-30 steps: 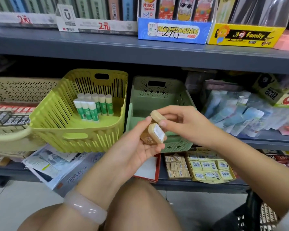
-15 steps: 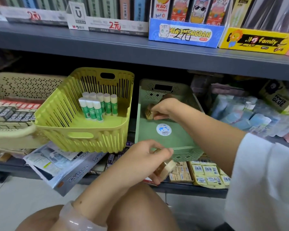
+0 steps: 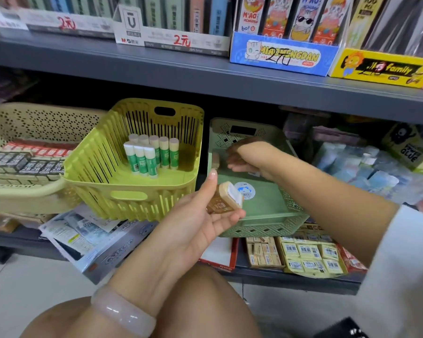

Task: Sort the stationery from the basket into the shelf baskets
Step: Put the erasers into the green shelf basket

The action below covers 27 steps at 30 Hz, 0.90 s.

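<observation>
Small brown eraser (image 3: 224,200) w/ white label end sits mid-frame in the left hand (image 3: 200,220), palm up, fingers curled loosely round it, thumb raised, just in front of the pale green basket (image 3: 266,223). Right hand (image 3: 242,158) is down inside that basket at its back left, blurred; can't tell if it grips anything. A small brownish piece (image 3: 215,160) shows beside it. Round blue-white sticker (image 3: 244,190) on the basket floor, text too small to read. Left of it, touching or nearly, a yellow-green slotted basket (image 3: 130,193) holds approx 8 glue sticks (image 3: 152,154), green labels, upright. Far left, cream basket (image 3: 22,191) w/ boxes marked "2B". Upper shelf (image 3: 181,74): price tags "2元", "M&G" logo, blue box (image 3: 283,54) "MIAOMENGDAN", yellow box (image 3: 383,69) "family". Right edge, a pack reads "POWER GLUE" (image 3: 409,153). Pale bracelet (image 3: 122,311) on left wrist.
</observation>
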Each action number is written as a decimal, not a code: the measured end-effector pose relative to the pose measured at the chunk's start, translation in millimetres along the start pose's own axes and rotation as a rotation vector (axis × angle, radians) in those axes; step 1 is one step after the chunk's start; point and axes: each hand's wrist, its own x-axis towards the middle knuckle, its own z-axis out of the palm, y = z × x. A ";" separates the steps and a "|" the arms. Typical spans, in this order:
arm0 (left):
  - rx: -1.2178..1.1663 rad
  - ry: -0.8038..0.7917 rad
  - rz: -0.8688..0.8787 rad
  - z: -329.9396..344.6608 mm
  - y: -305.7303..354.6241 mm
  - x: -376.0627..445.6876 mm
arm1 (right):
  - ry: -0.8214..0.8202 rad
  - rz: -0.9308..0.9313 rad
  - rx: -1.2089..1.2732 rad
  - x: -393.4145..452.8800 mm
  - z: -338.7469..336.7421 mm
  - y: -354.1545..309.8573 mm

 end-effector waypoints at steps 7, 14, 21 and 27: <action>-0.079 -0.001 0.016 7.7 -3.8 -0.9 | -0.362 -0.495 -0.158 -83.9 -32.8 8.4; -0.118 -0.012 0.012 13.8 -4.0 -0.9 | -0.381 -0.672 -0.356 -101.1 -33.1 17.0; -0.097 0.028 -0.021 12.1 -2.4 7.5 | -0.082 -0.318 0.053 -57.9 -36.3 12.9; -0.139 0.012 -0.040 8.7 -6.4 9.9 | 0.062 0.056 -0.111 11.8 -8.4 7.7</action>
